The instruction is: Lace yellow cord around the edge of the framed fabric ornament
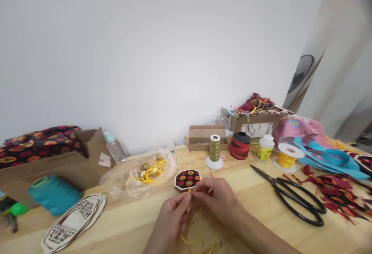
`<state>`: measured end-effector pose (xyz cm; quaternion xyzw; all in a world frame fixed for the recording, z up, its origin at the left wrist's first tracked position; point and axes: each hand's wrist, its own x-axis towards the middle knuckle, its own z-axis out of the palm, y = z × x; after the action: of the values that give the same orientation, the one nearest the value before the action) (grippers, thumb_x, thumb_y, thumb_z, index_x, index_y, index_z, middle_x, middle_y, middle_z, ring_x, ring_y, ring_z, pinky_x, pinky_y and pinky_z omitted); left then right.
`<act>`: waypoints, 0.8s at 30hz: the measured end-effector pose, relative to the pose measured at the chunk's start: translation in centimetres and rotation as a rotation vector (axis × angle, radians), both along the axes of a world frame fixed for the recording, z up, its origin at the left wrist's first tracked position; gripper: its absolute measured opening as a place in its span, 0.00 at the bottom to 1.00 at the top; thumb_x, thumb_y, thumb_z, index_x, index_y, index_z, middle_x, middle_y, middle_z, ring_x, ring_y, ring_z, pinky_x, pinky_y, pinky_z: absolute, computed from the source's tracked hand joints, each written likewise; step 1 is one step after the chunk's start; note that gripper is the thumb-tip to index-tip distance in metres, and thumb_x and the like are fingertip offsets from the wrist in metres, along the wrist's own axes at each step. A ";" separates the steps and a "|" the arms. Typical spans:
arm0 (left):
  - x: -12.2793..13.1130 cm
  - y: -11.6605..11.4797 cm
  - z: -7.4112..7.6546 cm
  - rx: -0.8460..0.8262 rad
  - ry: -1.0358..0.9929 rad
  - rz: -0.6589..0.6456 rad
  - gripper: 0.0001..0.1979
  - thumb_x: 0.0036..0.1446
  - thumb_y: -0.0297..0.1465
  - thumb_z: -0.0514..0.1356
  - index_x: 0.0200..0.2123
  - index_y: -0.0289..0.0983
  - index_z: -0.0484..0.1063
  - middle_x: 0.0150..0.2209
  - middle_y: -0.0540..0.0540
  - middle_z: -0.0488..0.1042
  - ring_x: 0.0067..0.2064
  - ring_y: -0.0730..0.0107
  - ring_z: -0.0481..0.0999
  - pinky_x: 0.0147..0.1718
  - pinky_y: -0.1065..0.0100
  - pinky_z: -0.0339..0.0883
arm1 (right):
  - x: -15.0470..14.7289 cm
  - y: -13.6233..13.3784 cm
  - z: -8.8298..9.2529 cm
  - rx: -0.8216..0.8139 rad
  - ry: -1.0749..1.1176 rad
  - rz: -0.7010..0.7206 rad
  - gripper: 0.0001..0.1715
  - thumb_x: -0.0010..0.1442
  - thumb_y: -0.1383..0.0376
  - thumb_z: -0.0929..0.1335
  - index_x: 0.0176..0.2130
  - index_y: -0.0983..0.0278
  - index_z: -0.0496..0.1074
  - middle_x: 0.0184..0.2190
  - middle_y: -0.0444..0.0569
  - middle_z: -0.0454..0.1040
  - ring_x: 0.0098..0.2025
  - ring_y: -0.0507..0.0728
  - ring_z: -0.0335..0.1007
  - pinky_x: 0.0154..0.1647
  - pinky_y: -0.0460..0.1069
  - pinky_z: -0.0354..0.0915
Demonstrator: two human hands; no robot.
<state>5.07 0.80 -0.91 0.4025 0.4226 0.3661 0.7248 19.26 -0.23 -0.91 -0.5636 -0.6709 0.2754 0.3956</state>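
Note:
My left hand [177, 215] and my right hand [219, 198] meet at the middle of the table, fingertips almost touching. Both pinch a thin yellow cord [189, 237], whose loose lengths hang down in loops onto the wood. Just beyond my fingertips lies a black fabric piece with red and orange round motifs and a pale scalloped rim [188, 178]. The cord seems to run by its lower edge; whether it is tied there I cannot tell. Fingers hide the exact spot where the cord is pinched.
Right of my hands lie black scissors [293, 194] and fabric scraps [337, 188]. Behind stand an olive thread cone [215, 149], a red spool [240, 145], a glue bottle [265, 147] and a yellow cord spool [286, 160]. Leftward are a bag of bells [151, 170], a teal cone [55, 194] and wooden cutouts [72, 223].

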 end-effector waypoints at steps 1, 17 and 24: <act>-0.1 0.0 0.1 -0.019 0.021 0.011 0.13 0.41 0.36 0.62 0.18 0.32 0.64 0.13 0.60 0.52 0.13 0.89 0.43 0.09 0.82 0.35 | 0.0 0.1 -0.2 -0.012 0.032 0.001 0.07 0.50 0.63 0.64 0.26 0.62 0.71 0.22 0.41 0.70 0.24 0.49 0.61 0.24 0.42 0.54; -0.1 -0.3 0.4 -0.026 0.131 0.028 0.17 0.40 0.39 0.60 0.28 0.30 0.68 0.09 0.63 0.48 0.13 0.87 0.39 0.12 0.78 0.31 | 0.1 0.9 -0.2 -0.318 0.604 0.083 0.18 0.42 0.54 0.67 0.20 0.67 0.62 0.15 0.38 0.59 0.16 0.44 0.49 0.16 0.41 0.48; 0.0 -0.4 0.9 -0.061 0.148 0.060 0.17 0.37 0.39 0.61 0.26 0.30 0.69 0.09 0.63 0.48 0.13 0.87 0.39 0.12 0.79 0.31 | 0.1 0.8 -0.1 -0.338 0.639 0.110 0.19 0.43 0.53 0.67 0.22 0.67 0.62 0.15 0.39 0.60 0.16 0.44 0.50 0.16 0.41 0.47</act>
<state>5.03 0.43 0.02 0.3934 0.4977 0.3438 0.6923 19.38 0.52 -1.04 -0.4695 -0.4879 0.5655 0.4709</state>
